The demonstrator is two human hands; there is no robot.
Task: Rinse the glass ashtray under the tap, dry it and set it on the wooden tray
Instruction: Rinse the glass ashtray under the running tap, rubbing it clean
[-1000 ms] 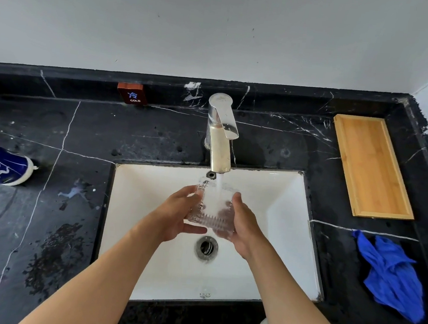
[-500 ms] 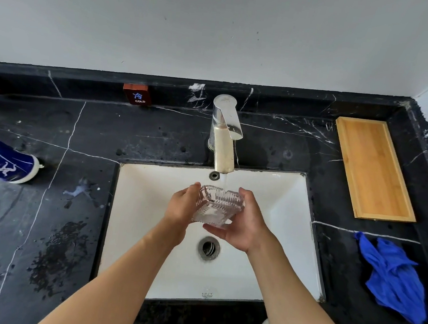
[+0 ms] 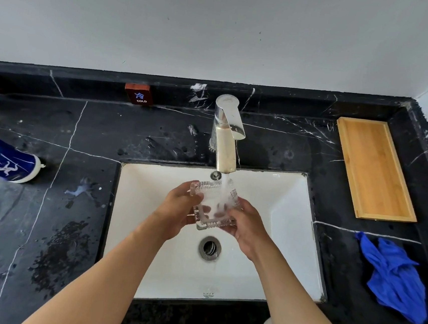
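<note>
A square, ribbed glass ashtray (image 3: pixel 212 206) is held over the white sink (image 3: pixel 290 221), its hollow facing up towards me. Water from the metal tap (image 3: pixel 226 137) streams into its right half. My left hand (image 3: pixel 177 210) grips its left side and my right hand (image 3: pixel 247 226) grips its right and lower edge. The wooden tray (image 3: pixel 374 169) lies on the black counter at the back right, with nothing on it. A crumpled blue cloth (image 3: pixel 395 278) sits on the counter in front of the tray.
A blue and white bottle (image 3: pixel 4 160) lies on its side at the counter's left edge. Wet patches mark the counter left of the sink. The drain (image 3: pixel 209 247) is below my hands. A red COLD label (image 3: pixel 138 94) sits on the backsplash.
The ashtray has been turned from ribbed side up to hollow side up, and the water now runs into it. Both hands shifted their hold slightly.
</note>
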